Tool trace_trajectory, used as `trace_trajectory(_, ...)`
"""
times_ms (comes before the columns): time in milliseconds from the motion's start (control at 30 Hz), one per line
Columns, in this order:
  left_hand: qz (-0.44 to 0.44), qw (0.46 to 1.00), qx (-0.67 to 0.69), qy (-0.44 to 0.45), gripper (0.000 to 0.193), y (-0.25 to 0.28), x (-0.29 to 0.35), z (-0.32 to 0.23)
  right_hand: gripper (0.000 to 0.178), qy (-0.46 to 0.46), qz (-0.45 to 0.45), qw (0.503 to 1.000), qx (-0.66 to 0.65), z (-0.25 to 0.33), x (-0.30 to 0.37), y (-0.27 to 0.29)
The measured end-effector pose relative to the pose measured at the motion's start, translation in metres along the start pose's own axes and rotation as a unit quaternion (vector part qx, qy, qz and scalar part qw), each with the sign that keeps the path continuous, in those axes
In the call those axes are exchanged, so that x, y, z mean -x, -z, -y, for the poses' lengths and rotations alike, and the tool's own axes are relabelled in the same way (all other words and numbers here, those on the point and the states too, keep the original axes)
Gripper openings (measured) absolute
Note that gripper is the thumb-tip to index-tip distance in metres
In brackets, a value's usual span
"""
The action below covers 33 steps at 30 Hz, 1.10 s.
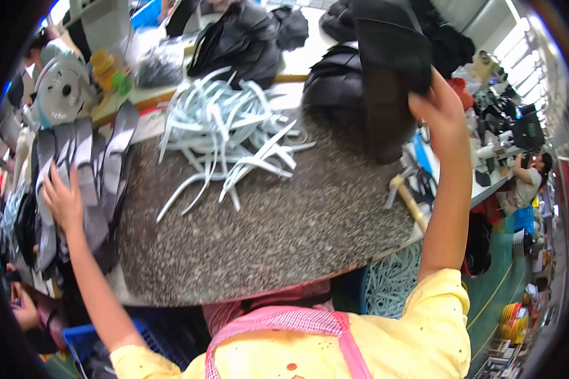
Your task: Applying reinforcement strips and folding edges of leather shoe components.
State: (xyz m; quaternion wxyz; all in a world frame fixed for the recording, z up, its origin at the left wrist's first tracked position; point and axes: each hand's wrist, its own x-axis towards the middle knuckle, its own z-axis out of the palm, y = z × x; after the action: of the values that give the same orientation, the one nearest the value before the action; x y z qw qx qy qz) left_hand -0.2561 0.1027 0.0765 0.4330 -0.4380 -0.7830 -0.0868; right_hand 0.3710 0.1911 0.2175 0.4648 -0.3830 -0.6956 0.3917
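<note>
At the far right of the table, my right hand grips a large black leather-like piece by its edge. The piece is raised and blurred by motion. Behind it, partly hidden, lies a stack of similar black pieces. My left hand rests with spread fingers on a row of overlapping grey cut pieces at the left. Between my hands, a tangled heap of pale blue strips lies on the speckled stone tabletop.
A hammer lies at the table's right edge. Below it stands a bin of pale strips. A white fan and a yellow bottle stand at the back left. A blue crate is below left. A co-worker sits at the right.
</note>
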Motion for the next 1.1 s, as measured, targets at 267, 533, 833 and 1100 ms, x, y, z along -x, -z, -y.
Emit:
trace_trajectory(267,0.100,0.968,0.228,0.037,0.063,-0.039,0.021,0.000,0.075,0.068,-0.244,0.871,0.421,-0.165,-0.072,0.136)
trace_trajectory(533,0.022,0.995,0.081,0.054,0.048,0.060,0.021,-0.041,0.038,0.203,-0.225,0.880,0.365,-0.115,-0.008,0.027)
trace_trajectory(833,0.307,0.518,0.728,-0.328,0.022,0.225,0.063,-0.134,0.044,0.346,0.122,0.849,0.381,-0.028,0.104,-0.161)
trace_trajectory(1100,0.140,0.812,0.504,-0.261,0.048,0.176,0.069,-0.127,0.055,0.037,0.421,0.842,0.334,-0.111,0.107,-0.161)
